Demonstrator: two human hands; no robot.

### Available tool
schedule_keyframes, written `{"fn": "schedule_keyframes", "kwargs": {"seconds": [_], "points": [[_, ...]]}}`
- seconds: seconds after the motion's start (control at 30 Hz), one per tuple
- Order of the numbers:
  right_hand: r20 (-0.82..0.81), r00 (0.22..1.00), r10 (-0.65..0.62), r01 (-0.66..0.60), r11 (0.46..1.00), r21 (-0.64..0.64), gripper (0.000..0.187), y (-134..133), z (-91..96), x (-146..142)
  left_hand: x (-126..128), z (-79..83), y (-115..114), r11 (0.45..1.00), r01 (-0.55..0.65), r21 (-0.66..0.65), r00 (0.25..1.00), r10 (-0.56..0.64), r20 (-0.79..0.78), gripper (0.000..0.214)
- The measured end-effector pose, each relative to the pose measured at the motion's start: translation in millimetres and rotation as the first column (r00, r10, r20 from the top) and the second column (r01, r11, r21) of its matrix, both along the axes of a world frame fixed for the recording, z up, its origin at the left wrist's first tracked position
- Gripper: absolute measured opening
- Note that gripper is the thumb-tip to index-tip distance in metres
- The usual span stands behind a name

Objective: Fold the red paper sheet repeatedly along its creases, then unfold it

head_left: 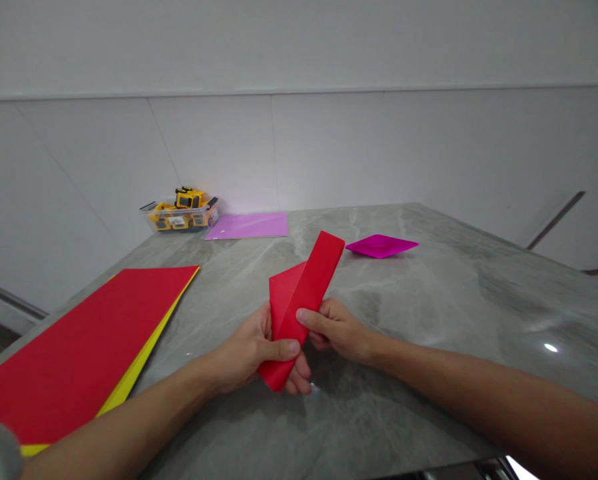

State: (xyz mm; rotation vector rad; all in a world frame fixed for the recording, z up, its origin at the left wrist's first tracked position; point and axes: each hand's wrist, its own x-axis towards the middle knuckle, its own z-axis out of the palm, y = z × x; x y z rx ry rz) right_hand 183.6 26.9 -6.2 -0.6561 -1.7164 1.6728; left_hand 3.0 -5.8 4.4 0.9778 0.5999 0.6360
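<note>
A folded red paper strip [306, 287] is held up over the grey marble table [429, 313], slanting from lower left to upper right. My left hand [256, 350] grips its lower end, thumb across the front and fingers curled behind. My right hand [341, 328] pinches the strip's right edge near the middle, thumb on top. A second red flap shows behind the strip on the left side.
A stack of red sheets [83, 340] over yellow ones lies at the left. A flat pink sheet [249, 225] and a clear tub with yellow toy vehicles [181, 212] sit at the back. A folded magenta paper boat [381, 245] rests right of centre.
</note>
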Motion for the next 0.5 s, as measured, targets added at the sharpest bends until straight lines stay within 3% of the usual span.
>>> {"fn": "schedule_keyframes", "kwargs": {"seconds": [0.17,0.3,0.5], "points": [[-0.046,0.994,0.101,-0.102,0.995,-0.022,0.061,-3,-2.1,0,2,-9.7,-1,0.997,0.071,0.004,0.991,-0.072,0.115,0.032],[-0.053,0.980,0.192,-0.185,0.977,0.107,0.064,-2,-3.7,2,-2,-13.6,0,0.993,0.112,-0.041,0.981,-0.104,0.162,0.017],[0.018,0.987,0.157,-0.158,0.980,0.123,0.066,-4,-2.3,1,-3,-2.3,-6,0.998,0.070,0.005,0.997,-0.070,0.026,0.043]]}}
